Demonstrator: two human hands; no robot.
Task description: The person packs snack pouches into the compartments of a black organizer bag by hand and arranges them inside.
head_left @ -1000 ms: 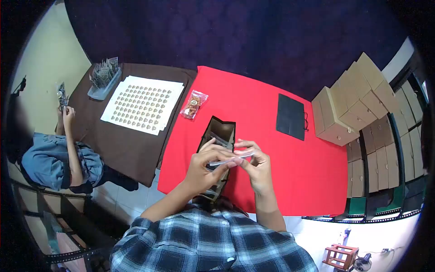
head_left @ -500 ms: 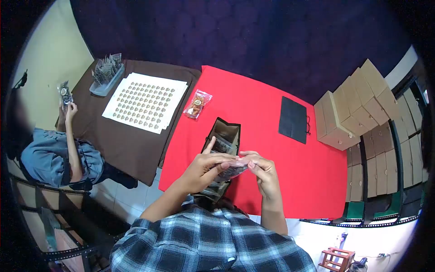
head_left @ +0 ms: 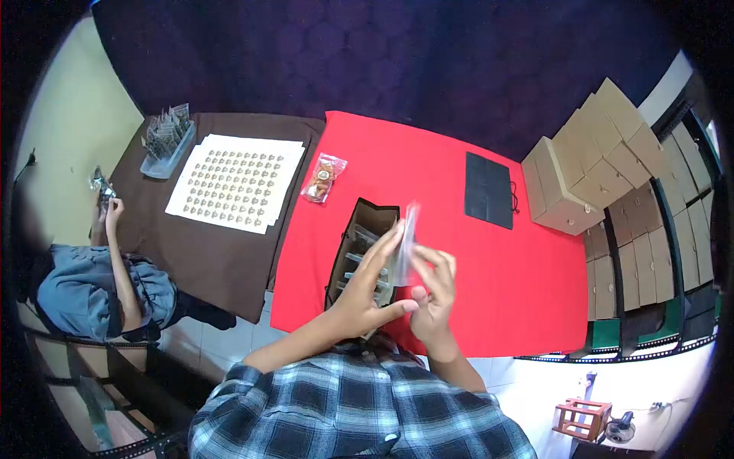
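Observation:
My left hand (head_left: 367, 287) and my right hand (head_left: 434, 294) hold a small clear plastic bag (head_left: 407, 245) between them. It stands nearly upright, edge-on and slightly blurred. The left fingers lie straight along its left side, while the right fingers, a little bent, press from the other side. What the bag contains cannot be made out. Just under and left of my hands stands an open brown paper bag (head_left: 342, 256) with dark edges, on the red-covered table (head_left: 497, 283). Several clear packets (head_left: 358, 256) stand inside it, partly hidden by my left hand.
A packet of orange-brown pieces (head_left: 323, 180) and a black folder (head_left: 489, 190) lie on the red cloth. Cardboard boxes (head_left: 562, 187) rise at the right. Leftward, a brown-covered table holds sticker sheets (head_left: 227, 183) and a plastic tub (head_left: 170, 157); a person (head_left: 107, 294) there handles a packet.
The bag has turned from lying flat to upright, and my hands have shifted slightly right, uncovering more packets in the paper bag. The other person's packet is lower. The whole view has shifted slightly.

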